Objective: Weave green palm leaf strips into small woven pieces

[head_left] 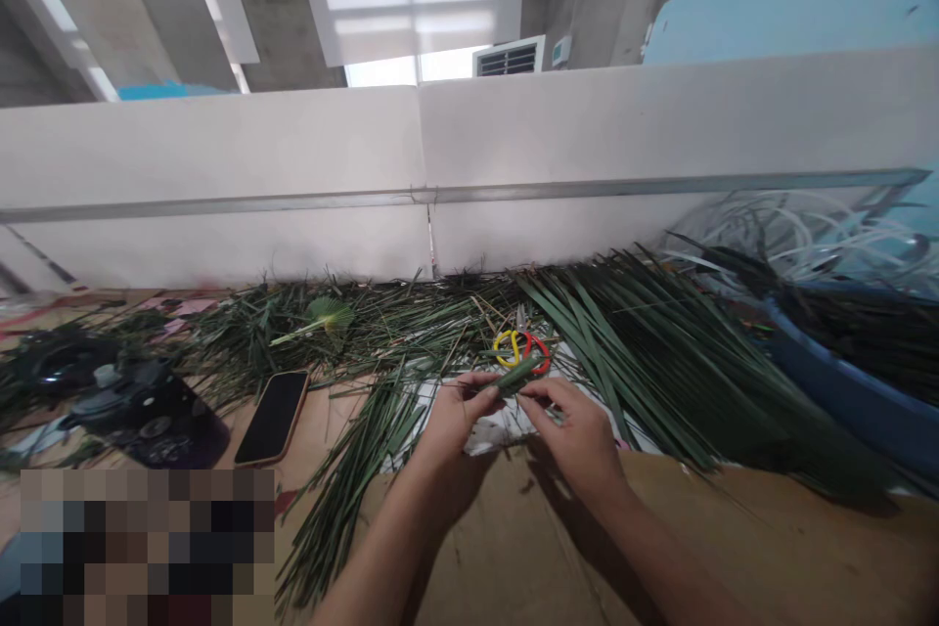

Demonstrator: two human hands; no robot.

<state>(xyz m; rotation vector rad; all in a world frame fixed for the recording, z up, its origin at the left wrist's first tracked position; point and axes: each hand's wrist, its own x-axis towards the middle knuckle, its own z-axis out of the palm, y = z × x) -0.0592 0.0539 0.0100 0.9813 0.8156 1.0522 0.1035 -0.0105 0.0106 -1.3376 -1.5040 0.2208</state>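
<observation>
My left hand (464, 414) is closed on a folded green leaf piece (517, 375), its thumb and fingers pinching the left end. Close by on the right, my right hand (573, 427) has its fingertips pinched together at the lower side of the same piece; a bit of green shows beneath those fingers, and the exact grip is partly hidden. Just behind the leaf piece lie scissors (506, 349) with one yellow and one red handle, blades pointing away. Long green leaf strips (646, 362) fan out to the right, and a bundle of narrower strips (352, 479) lies left of my hands.
A phone (272, 419) and a dark bottle (157, 414) stand at the left. Leaf scraps (396, 318) line the white partition (293, 240). A blue tub (843, 362) is on the right, near clear tubing-like loops (799, 225). Brown cardboard (499, 548) lies under my forearms.
</observation>
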